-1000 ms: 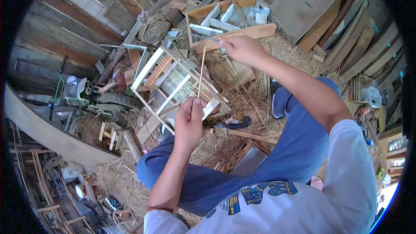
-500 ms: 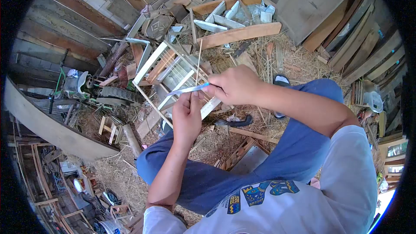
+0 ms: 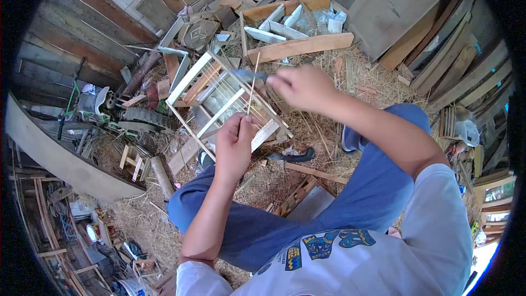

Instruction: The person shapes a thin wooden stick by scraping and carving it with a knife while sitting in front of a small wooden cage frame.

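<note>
My left hand (image 3: pixel 235 138) is closed around the lower end of a thin wooden stick (image 3: pixel 253 89), which points up and away from me. In my right hand (image 3: pixel 308 89) is a knife (image 3: pixel 245 74), its blade blurred and pointing left. The blade crosses the upper part of the stick in view; I cannot tell whether they touch. Just beyond my hands a wooden frame (image 3: pixel 184 83) with thin slats strung across it stands tilted on the ground.
Scrap boards (image 3: pixel 307 46) and white-painted wood pieces lie beyond the frame. A small wheeled machine (image 3: pixel 96 101) stands at the left, beside a curved panel (image 3: pixel 66 153). A dark curved object (image 3: pixel 298 155) and a wooden box (image 3: pixel 315 204) rest on the straw near my legs.
My right hand has moved up and away with the knife, from just above my left fist to near the stick's upper part. My left hand has dropped slightly, still gripping the stick.
</note>
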### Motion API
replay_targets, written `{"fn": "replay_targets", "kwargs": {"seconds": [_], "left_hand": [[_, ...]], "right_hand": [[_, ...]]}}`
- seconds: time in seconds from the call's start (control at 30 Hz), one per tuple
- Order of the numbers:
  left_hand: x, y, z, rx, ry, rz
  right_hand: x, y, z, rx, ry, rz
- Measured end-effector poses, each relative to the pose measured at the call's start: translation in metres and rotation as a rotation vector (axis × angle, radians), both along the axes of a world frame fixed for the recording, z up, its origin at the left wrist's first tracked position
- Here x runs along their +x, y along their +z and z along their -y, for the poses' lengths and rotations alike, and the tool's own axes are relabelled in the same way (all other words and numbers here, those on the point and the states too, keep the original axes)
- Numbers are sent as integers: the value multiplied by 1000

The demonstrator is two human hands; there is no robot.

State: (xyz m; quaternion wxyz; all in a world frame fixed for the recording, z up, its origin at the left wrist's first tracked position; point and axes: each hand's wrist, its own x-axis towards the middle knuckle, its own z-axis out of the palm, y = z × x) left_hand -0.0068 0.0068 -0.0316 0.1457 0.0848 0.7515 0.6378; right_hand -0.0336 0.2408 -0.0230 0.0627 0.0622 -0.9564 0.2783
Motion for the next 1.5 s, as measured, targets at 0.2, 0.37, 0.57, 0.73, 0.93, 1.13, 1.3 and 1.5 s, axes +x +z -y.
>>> {"fn": "replay_targets", "kwargs": {"seconds": [0.2,0.37,0.57,0.73,0.93,1.13,1.3,1.5], "left_hand": [[1,8,-5,-11,21,76],[-3,9,-3,-42,16,-11],[3,9,-1,49,-30,-38],[-4,13,5,-14,-29,88],[3,6,-4,28,48,-117],[16,22,0,-42,-32,-29],[-1,2,5,50,-13,-1],[2,6,-6,30,-3,-23]], "right_hand": [[21,-3,25,1,203,-120],[-1,-11,4,31,46,-111],[-41,-21,-54,-63,-282,-78],[0,-4,2,-100,-106,-148],[21,4,30,-11,164,-122],[-43,-21,-59,-80,-267,118],[-25,-17,-34,-235,-261,-50],[18,-7,24,-60,148,-225]]}}
